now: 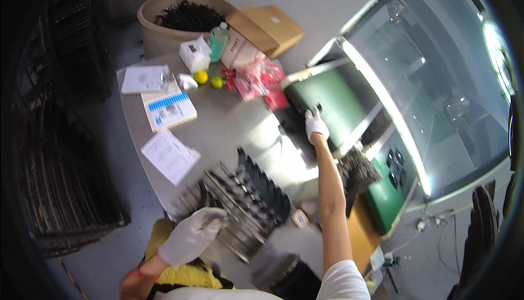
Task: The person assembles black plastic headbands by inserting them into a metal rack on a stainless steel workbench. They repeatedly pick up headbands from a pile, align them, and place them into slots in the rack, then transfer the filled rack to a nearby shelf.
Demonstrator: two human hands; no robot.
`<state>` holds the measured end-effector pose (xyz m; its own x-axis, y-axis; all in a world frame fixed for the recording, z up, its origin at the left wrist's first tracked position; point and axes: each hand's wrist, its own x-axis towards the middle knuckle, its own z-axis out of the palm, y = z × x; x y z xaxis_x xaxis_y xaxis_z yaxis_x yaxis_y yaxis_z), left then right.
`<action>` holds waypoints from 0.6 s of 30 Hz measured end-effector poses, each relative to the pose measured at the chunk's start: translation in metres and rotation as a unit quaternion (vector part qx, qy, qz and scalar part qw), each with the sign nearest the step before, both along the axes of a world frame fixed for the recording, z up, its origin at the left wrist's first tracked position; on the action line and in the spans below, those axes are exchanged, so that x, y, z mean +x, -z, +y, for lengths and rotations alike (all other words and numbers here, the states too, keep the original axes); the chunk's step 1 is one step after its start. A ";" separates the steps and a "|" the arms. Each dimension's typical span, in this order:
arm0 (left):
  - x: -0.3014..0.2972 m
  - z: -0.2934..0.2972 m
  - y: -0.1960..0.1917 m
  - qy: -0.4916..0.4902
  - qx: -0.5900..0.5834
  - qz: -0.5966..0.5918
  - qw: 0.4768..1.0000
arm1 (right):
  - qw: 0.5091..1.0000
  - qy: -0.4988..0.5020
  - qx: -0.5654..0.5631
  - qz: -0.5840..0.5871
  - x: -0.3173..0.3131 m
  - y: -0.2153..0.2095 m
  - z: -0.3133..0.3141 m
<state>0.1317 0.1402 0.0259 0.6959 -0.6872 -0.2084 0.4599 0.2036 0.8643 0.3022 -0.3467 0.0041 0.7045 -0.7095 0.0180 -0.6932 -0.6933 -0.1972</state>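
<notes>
My right hand (pixel 316 126), in a white glove, is stretched far out over a green board (pixel 341 101) under the bright lamp. Its fingertips are pinched at a small black piece (pixel 319 107) on the green surface. My left hand (pixel 191 237), also gloved, is near the table's front edge with its fingers curled in; what they hold, if anything, is hidden. Just beyond it stand rows of black strip-like parts (pixel 262 185) in a metal rack (pixel 229 207). Another dark block (pixel 292 278) is close to my body, blurred.
Papers (pixel 170 157), a booklet (pixel 169 109), tissues (pixel 195 53), a green bottle (pixel 218 42), fruit (pixel 201 77) and red-and-pink plastic bags (pixel 256 79) lie across the table. Behind is a tub (pixel 155 24) of black scraps. A lamp tube (pixel 382 109) slants above the boards; a second green board (pixel 385 202) holds black pieces.
</notes>
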 end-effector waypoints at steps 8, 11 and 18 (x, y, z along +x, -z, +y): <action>0.132 0.054 0.029 -0.172 0.159 0.024 0.972 | 0.960 0.234 0.045 -0.144 0.050 0.074 -0.069; 0.166 0.017 0.040 -0.070 0.099 -0.008 0.993 | 0.965 0.089 0.008 -0.245 0.000 0.059 -0.008; 0.173 -0.107 0.030 -0.010 0.105 -0.458 0.883 | 0.671 0.157 0.552 -0.469 -0.139 -0.066 0.226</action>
